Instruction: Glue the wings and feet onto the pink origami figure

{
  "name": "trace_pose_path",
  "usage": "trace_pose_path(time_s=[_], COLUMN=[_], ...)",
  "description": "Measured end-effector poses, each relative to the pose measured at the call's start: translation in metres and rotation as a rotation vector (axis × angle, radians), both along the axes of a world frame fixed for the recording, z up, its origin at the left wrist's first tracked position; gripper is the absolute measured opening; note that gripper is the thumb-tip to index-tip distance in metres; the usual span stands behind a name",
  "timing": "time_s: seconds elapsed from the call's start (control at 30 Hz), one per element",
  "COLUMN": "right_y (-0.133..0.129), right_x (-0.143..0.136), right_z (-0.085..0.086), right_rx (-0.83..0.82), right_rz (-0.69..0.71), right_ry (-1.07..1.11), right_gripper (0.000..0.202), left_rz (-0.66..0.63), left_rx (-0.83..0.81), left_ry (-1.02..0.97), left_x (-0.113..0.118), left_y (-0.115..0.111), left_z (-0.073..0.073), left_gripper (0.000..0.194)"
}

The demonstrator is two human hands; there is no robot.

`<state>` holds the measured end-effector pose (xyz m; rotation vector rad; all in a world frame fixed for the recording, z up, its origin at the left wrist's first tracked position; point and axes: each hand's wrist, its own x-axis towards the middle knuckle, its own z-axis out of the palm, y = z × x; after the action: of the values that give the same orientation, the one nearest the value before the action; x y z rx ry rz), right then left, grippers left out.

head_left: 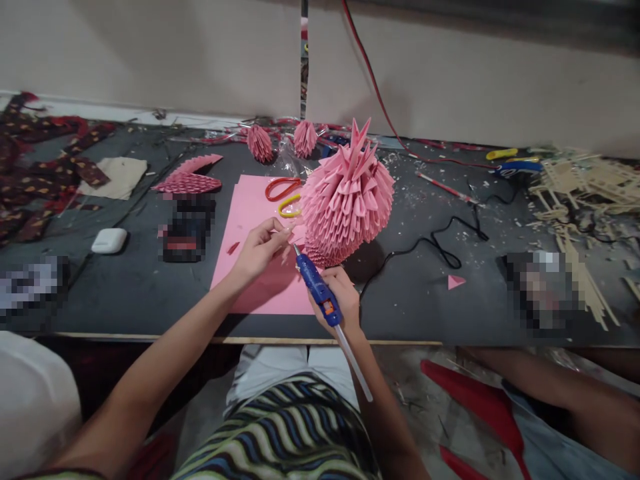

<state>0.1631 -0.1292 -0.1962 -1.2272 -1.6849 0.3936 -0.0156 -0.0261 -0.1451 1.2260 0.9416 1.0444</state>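
Observation:
My right hand [345, 293] is wrapped round a blue glue gun [315, 283], with a clear glue stick [354, 363] poking out of its rear. The nozzle points up and left, close to the fingertips of my left hand [257, 250]. Those fingers are pinched on a small pink paper piece [287, 231], mostly hidden by them. Just beyond both hands stands a large round pink body of folded paper pieces [347, 193], spiky on top. Pink paper sheets [270, 293] lie beneath my hands, and scissors with red and yellow handles [283, 190] rest on them.
Two small pink folded-paper clusters [259, 143] stand at the back, and a pink folded-paper wing shape [190, 177] lies left. A black cord [425, 241] trails right from the gun. A white earbud case [109, 241], a pink paper triangle [455, 282] and wooden strips [580, 180] lie around.

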Motion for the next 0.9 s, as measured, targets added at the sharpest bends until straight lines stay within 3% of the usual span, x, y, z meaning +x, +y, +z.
trace_pose_path(time_s=[0.17,0.53,0.9], right_y=[0.000,0.000,-0.001], right_x=[-0.002,-0.001,-0.001], right_z=[0.003,0.000,0.000], right_rx=[-0.016,0.025,-0.029], right_rz=[-0.008,-0.033,-0.037], right_ry=[0.046,0.004,-0.050], right_gripper=[0.012,0.016,0.025], left_rz=[0.087,0.090,0.045], left_rx=[-0.037,-0.402,-0.266], left_ry=[-0.063,-0.332,-0.202], left_x=[0.004,0.018,0.012], left_y=[0.002,-0.008,-0.006], left_z=[-0.006,-0.008,-0.015], left_gripper=[0.051,0.033,0.040])
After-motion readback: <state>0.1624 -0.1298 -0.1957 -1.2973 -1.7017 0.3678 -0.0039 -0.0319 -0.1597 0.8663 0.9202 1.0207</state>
